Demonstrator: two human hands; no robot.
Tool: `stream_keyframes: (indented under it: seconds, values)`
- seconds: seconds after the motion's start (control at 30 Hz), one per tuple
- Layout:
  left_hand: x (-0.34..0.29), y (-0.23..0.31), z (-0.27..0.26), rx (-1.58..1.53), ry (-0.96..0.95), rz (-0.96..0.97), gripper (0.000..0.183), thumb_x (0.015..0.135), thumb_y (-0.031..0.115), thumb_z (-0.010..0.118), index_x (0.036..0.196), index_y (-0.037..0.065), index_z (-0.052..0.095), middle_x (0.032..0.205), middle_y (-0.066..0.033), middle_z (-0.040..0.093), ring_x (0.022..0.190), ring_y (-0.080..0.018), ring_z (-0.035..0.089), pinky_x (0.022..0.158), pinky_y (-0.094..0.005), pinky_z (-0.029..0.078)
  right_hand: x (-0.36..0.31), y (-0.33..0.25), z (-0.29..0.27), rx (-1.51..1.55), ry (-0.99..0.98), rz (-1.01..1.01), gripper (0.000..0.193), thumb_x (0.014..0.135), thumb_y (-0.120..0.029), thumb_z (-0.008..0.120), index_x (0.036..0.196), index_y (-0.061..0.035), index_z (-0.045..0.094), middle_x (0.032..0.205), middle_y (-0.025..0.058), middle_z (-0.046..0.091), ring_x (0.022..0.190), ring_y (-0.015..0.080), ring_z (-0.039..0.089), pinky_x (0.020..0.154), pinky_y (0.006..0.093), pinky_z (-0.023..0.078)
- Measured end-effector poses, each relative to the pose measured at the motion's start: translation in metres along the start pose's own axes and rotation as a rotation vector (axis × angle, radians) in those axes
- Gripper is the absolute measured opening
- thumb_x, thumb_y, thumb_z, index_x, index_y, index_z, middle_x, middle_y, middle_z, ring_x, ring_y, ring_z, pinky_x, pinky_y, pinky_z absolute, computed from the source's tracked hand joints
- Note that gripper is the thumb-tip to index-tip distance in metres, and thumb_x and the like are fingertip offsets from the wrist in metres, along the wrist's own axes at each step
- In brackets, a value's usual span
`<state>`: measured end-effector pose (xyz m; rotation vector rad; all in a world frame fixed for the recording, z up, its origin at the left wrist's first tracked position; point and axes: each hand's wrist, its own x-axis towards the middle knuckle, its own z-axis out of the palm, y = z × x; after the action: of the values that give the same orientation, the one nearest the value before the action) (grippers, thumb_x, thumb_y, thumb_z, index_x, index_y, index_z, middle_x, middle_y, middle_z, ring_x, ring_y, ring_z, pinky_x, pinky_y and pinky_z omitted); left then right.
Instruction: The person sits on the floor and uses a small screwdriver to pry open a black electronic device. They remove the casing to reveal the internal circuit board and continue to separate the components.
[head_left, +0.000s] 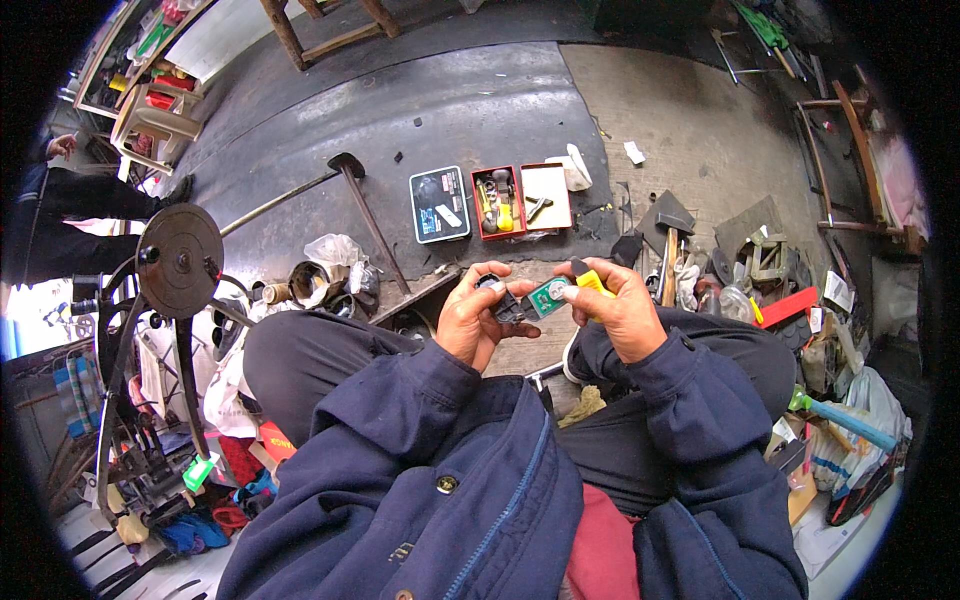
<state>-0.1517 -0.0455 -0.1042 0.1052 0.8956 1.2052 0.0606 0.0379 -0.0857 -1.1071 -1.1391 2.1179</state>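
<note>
My left hand [473,318] is closed on a small black plastic case [512,308], held out in front of my lap. My right hand [622,308] pinches a small green circuit board [544,299] that carries a round silvery part, probably a coin cell. The board's left end meets or overlaps the black case; whether they are joined I cannot tell. Also gripped in my right hand is a yellow tool with a black end [590,279]; its working tip is not visible. Both thumbs lie on top of what they hold.
Beyond my hands stand a dark tin [440,204], a red box of small tools [498,202] and its pale lid [545,196]. A metal stand with a round plate [180,261] rises at left. A hammer [671,250] and clutter lie right. Another person stands far left.
</note>
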Motion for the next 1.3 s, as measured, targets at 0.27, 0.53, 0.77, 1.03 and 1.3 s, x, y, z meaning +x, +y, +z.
stream_keyframes:
  seconds: [0.27,0.53,0.77,1.03,1.3]
  values:
    - [0.005,-0.005,-0.009,-0.003,0.014,0.011,0.018,0.098,0.012,0.056,0.116,0.010,0.055,0.111,-0.0150,0.071,0.102,-0.0296,0.070,0.083,-0.0574,0.060,0.000,0.001,-0.004,0.019,0.036,-0.047,0.030,0.093,-0.008,0.068,0.122,0.0017,0.066,0.086,0.0020,0.066,0.067,0.0089,0.059,0.063,0.0238,0.048]
    - [0.009,-0.008,-0.014,0.052,0.019,0.048,0.014,0.096,0.009,0.058,0.109,0.006,0.059,0.112,-0.0154,0.070,0.099,-0.0273,0.071,0.089,-0.0518,0.061,0.001,-0.002,-0.008,0.145,0.054,-0.012,0.030,0.092,-0.007,0.068,0.121,0.0010,0.065,0.085,0.0032,0.066,0.065,0.0111,0.059,0.062,0.0248,0.049]
    - [0.012,-0.011,-0.019,0.235,0.027,0.016,0.023,0.093,0.006,0.054,0.112,0.000,0.065,0.107,-0.0111,0.070,0.096,-0.0222,0.070,0.087,-0.0421,0.060,0.001,-0.002,-0.009,0.140,0.024,0.003,0.032,0.091,-0.007,0.069,0.122,0.0010,0.065,0.085,0.0039,0.066,0.065,0.0120,0.060,0.061,0.0251,0.049]
    - [0.009,-0.008,-0.009,0.579,-0.001,0.141,0.032,0.087,0.006,0.051,0.111,-0.002,0.070,0.110,-0.0074,0.071,0.094,-0.0142,0.067,0.086,-0.0291,0.051,0.001,-0.005,-0.007,0.123,0.012,0.018,0.030,0.092,-0.008,0.070,0.120,0.0008,0.066,0.084,0.0041,0.067,0.064,0.0115,0.061,0.060,0.0245,0.049]
    - [0.007,0.001,0.005,1.251,-0.006,0.654,0.025,0.091,0.017,0.057,0.103,0.003,0.074,0.111,-0.0150,0.072,0.119,-0.0362,0.058,0.102,-0.0450,0.043,0.001,-0.003,-0.006,0.128,-0.009,0.013,0.029,0.092,-0.009,0.070,0.119,0.0018,0.067,0.083,0.0040,0.068,0.062,0.0105,0.061,0.059,0.0240,0.050]
